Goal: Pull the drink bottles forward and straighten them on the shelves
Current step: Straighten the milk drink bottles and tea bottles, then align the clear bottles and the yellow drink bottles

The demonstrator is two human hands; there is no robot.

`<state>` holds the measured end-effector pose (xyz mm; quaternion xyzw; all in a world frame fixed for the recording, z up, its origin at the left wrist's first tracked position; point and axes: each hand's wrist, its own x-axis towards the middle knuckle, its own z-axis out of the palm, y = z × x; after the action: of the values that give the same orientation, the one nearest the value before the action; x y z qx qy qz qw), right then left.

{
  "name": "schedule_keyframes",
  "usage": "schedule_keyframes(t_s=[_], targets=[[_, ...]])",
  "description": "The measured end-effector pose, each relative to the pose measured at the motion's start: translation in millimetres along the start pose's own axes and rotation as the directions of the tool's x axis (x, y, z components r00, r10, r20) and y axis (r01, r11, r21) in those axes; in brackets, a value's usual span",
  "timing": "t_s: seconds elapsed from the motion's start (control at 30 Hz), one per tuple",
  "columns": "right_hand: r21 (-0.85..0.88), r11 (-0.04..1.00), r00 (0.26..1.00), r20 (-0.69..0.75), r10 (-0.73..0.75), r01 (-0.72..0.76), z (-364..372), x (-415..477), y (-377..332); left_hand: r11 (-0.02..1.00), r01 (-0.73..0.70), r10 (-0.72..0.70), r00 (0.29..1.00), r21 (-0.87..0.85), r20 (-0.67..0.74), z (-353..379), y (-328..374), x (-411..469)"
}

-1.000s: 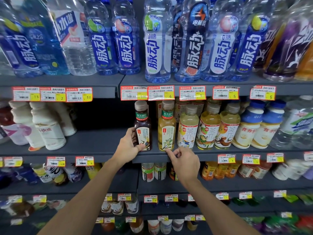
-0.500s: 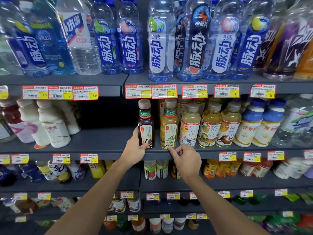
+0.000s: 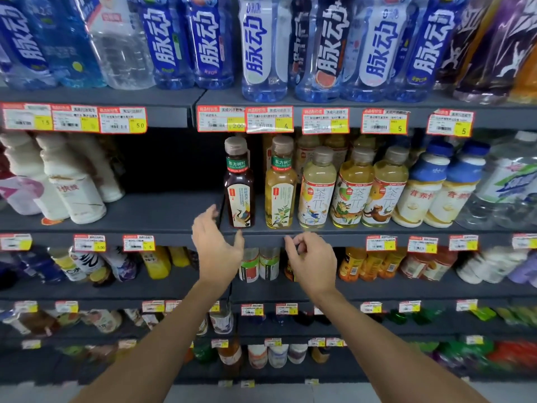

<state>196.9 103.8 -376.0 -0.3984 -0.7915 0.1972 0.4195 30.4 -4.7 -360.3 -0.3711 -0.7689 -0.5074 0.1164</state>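
The left hand hovers spread open just beside the dark tea bottle. The right hand, loosely curled, holds nothing at the shelf edge.

Dark brown tea bottle beside pale yellow one, red-yellow price tags
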Motion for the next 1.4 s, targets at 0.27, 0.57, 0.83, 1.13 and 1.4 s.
schedule_keyframes(t_s=[0.27,0.57,0.83,1.13,1.4], targets=[[0.015,1.0,0.975,0.223,0.009,-0.013,57.6,-59.0,63.0,0.992,-0.113,0.109,0.992,-0.054,-0.069,61.8,-64.9,-91.6],[-0.02,0.997,0.943,0.324,0.071,-0.068,128.1,-60.0,95.2,0.999,0.032,-0.03,0.998,-0.03,0.05,115.7,-125.6,-99.9],[0.044,0.997,0.962,0.269,0.044,-0.058,185.7,-39.5,127.7,0.985,0.112,-0.102,0.992,-0.133,0.079,163.5,-172.5,-82.7],[0.172,0.969,0.974,0.112,-0.199,0.178,218.8,-44.0,167.4,0.975,0.014,-0.018,1.0,-0.223,-0.016,180.0,-209.2,-78.9],[0.158,0.947,0.957,0.034,-0.287,0.278,224.3,-41.9,175.0,0.955,-0.083,0.071,0.996,-0.285,-0.05,183.4,-224.2,-68.9]])
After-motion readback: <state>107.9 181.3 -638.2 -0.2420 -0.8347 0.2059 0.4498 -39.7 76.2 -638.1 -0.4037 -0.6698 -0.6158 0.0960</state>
